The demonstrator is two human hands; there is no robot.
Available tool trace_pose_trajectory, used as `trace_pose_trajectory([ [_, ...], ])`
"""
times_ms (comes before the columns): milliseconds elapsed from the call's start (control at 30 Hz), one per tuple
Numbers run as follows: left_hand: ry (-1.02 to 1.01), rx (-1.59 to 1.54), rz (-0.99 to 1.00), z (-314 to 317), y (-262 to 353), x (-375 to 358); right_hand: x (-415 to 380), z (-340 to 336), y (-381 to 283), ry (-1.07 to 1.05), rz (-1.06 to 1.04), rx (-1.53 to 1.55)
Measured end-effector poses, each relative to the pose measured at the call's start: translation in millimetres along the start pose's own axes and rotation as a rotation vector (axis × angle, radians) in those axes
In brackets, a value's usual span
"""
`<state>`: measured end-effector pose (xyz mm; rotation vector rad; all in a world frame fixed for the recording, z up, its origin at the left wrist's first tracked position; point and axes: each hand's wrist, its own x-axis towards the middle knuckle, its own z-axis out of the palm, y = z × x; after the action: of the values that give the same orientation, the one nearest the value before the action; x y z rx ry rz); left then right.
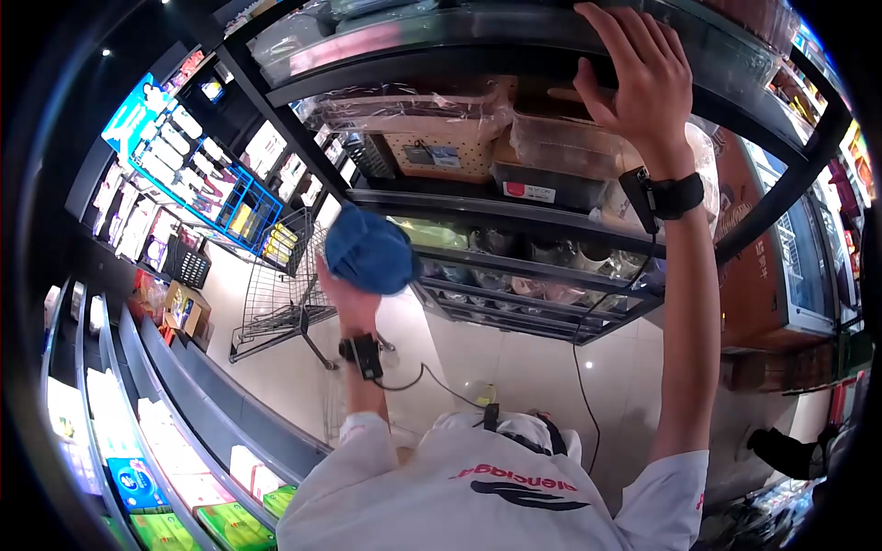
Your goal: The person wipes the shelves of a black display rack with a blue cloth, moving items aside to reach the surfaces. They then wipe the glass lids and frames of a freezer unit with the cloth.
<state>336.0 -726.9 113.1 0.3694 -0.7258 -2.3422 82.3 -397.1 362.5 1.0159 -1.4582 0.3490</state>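
Observation:
My left hand (352, 301) is closed around a bunched blue cloth (370, 250), which hides most of its fingers. It is beside the left end of a dark metal shelf rack (432, 204). Higher up on the right, my right hand (640, 81) is open with fingers stretched out, lying over the rack's upper shelf edge, near goods in clear plastic wrap (354, 46). Below that edge are plastic-wrapped storage boxes (570, 147) and a perforated beige basket (436, 156).
A wire shopping cart (276, 285) stands on the pale floor to the left. Shelves with green packs (234, 525) run along the lower left. A blue display stand (197, 170) is farther back. Cables hang from both wrist devices. Large brown cartons (749, 220) stand at right.

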Motion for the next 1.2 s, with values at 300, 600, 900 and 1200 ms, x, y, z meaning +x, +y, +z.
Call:
trace_pose_trajectory([
  [300, 0.034, 1.823, 0.976, 54, 26, 95, -2, -1, 2, 0.005, 0.0, -0.008],
  [600, -0.468, 2.517, 0.569, 93, 46, 146, 0, -4, -3, -0.033, 0.001, -0.03],
  [900, -0.747, 2.626, 0.673, 130, -2, 121, -5, 9, 1, 0.058, -0.005, -0.04],
  [1200, -0.88, 1.917, 1.002, 139, -68, 78, -14, 18, 11, 0.061, -0.019, -0.087],
])
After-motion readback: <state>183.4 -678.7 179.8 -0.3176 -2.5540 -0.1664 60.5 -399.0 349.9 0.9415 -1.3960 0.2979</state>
